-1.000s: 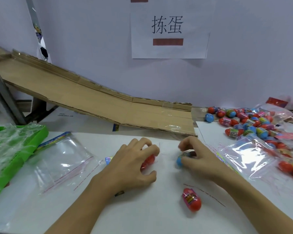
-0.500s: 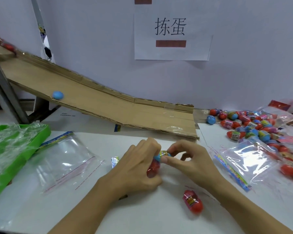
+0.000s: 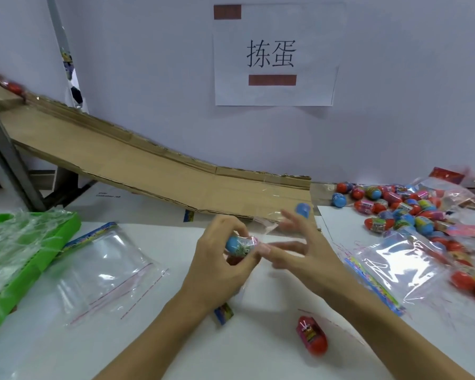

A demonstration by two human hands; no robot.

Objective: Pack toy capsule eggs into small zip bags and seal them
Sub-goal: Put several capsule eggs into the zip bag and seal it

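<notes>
My left hand [image 3: 217,264] grips a blue capsule egg [image 3: 237,244] at its fingertips, and a red egg [image 3: 234,259] shows just beneath it in the same hand. A thin clear zip bag [image 3: 268,224] wraps loosely around them, its film reaching toward my right hand [image 3: 299,253]. The right hand's fingers are spread and blurred, and its thumb touches the bag's end beside the blue egg. Another red capsule egg [image 3: 311,335] lies loose on the white table near me.
A cardboard ramp [image 3: 148,174] slopes down from the far left; a blue egg [image 3: 302,209] sits at its lower end and red eggs [image 3: 14,87] at its top. A pile of eggs [image 3: 395,212] lies right. Empty zip bags [image 3: 107,267] lie left and a larger bag [image 3: 395,267] right. A green tray [image 3: 0,294] stands far left.
Both hands came together and rose off the table; the blue egg went from my right hand into my left. The right hand's fingers spread. A blue egg rolled down the ramp.
</notes>
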